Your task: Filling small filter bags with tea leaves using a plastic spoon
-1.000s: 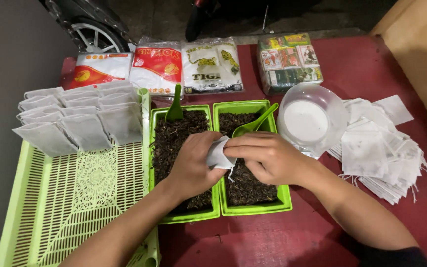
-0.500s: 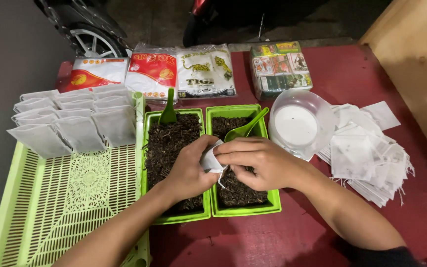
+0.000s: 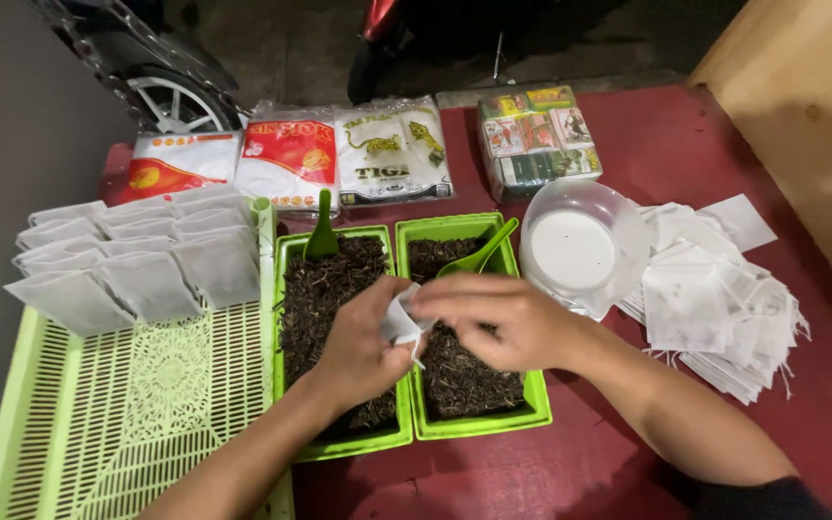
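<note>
Left hand: the left hand [image 3: 358, 337] pinches a small white filter-paper pouch [image 3: 402, 318] from its left side, fingers curled and pressed on it, which keeps the pouch steady over the trays so that any spill drops back in.
Right hand: the right hand [image 3: 507, 323] meets the pouch from the right, thumb and forefinger closed on its upper edge, the other fingers bent loosely; it seems to work the mouth of the pouch.
Pouch: held between both hands, above the seam where the two trays touch.
Trays: two green rectangular plastic trays of dark loose leaf [image 3: 474, 429] sit side by side directly under the hands, within easy reach.
Scoops: a green plastic scoop [image 3: 322, 226] stands in the left tray's far end, and a second green scoop [image 3: 481, 255] leans in the right tray, handles up for grabbing.
Rack: a lime-green slatted plastic basket [image 3: 98, 424] lies left, with filled white pouches [image 3: 137, 260] lined in rows at its far end.
Blanks: a loose heap of flat white empty pouches [image 3: 715, 299] lies right, beside a clear plastic bowl [image 3: 580, 250].
Packets: printed plastic packets [image 3: 339, 154] lie farthest off.
</note>
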